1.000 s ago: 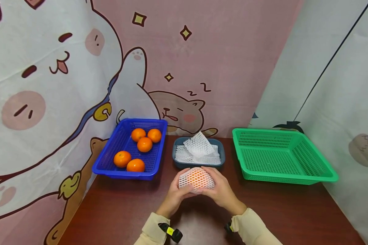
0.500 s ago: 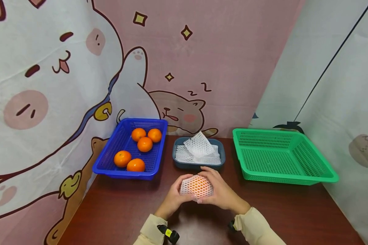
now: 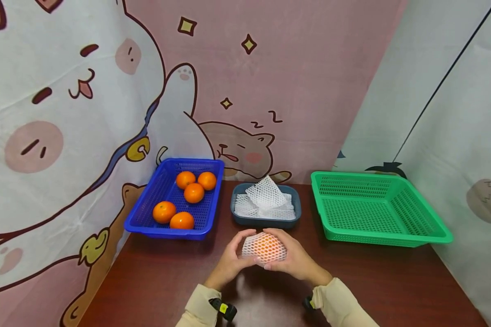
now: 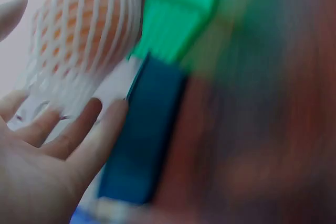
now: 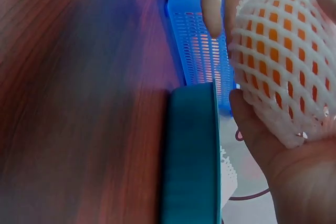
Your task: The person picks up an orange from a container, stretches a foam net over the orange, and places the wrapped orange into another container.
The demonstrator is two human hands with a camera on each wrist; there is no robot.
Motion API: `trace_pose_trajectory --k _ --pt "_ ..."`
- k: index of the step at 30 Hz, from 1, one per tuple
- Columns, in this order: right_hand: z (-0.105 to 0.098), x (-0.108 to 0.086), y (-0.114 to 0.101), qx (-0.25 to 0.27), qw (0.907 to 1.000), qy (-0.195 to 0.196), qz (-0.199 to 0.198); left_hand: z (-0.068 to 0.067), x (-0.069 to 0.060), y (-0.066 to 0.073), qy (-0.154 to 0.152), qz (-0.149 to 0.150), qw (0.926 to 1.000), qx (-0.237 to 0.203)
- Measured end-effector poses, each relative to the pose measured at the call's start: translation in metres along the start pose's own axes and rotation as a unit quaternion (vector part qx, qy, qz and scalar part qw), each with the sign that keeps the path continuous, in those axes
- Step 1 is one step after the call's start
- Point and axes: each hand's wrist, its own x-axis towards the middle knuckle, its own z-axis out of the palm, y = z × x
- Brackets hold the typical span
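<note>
An orange in a white foam net [image 3: 264,248] is held between both hands above the table, in front of the small dark tray. My left hand [image 3: 231,262] curls round its left side, thumb at the near edge. My right hand [image 3: 298,260] grips its right side, fingers over the top and thumb below. In the left wrist view the netted orange [image 4: 84,30] is by the fingers of the left hand [image 4: 52,156]. In the right wrist view the net [image 5: 283,56] wraps the orange, with the right hand [image 5: 294,177] against it.
A blue basket [image 3: 167,232] with several bare oranges [image 3: 193,193] stands at the left. The small dark tray [image 3: 266,222] behind the hands holds white foam nets [image 3: 266,195]. At the right is a green basket [image 3: 376,238]. A printed cloth [image 3: 303,91] hangs behind the table [image 3: 159,281].
Both hands have come slightly nearer the body with the netted orange, away from the dark tray. The fingers have shifted a little on the net. The baskets have not moved.
</note>
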Motion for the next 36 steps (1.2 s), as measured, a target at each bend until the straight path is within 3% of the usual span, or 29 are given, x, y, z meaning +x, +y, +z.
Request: trace_pose_trajectory --k 2,3,6,9,14,18,22,25,28,31,36 --pt "0.001 0.0 -0.002 -0.006 0.9999 0.014 -0.001 -0.008 0.002 0.006 0.011 0.026 0.9955 0.091" --pt "0.001 -0.001 -0.002 -0.008 0.9998 0.021 -0.003 -0.013 0.003 0.01 0.019 0.043 0.9892 0.139" --pt "0.003 -0.002 -0.002 -0.006 0.9994 0.034 -0.006 -0.028 0.006 0.021 0.049 0.089 0.9638 0.246" --pt "0.005 -0.006 0.002 0.0 0.9993 0.036 0.006 -0.039 0.007 0.031 0.068 0.111 0.9364 0.326" --pt "0.01 -0.011 0.011 0.011 0.9992 0.027 0.028 -0.054 0.008 0.036 0.079 0.13 0.8929 0.424" --pt "0.013 -0.013 0.015 0.014 0.9996 0.024 0.011 -0.066 0.006 0.033 0.106 0.148 0.8548 0.486" --pt "0.014 -0.014 0.017 -0.005 0.9997 0.022 -0.01 -0.08 0.002 0.028 0.128 0.139 0.8217 0.538" --pt "0.015 -0.015 0.018 -0.013 0.9996 0.021 -0.015 -0.091 -0.001 0.025 0.131 0.12 0.8103 0.558" --pt "0.016 -0.016 0.018 -0.014 0.9996 0.023 -0.009 -0.1 -0.003 0.021 0.126 0.101 0.8035 0.573" --pt "0.016 -0.017 0.018 -0.011 0.9996 0.025 0.0 -0.106 -0.005 0.019 0.116 0.091 0.8015 0.58" --pt "0.017 -0.018 0.018 -0.006 0.9997 0.025 0.001 -0.111 -0.006 0.014 0.115 0.105 0.8033 0.575"
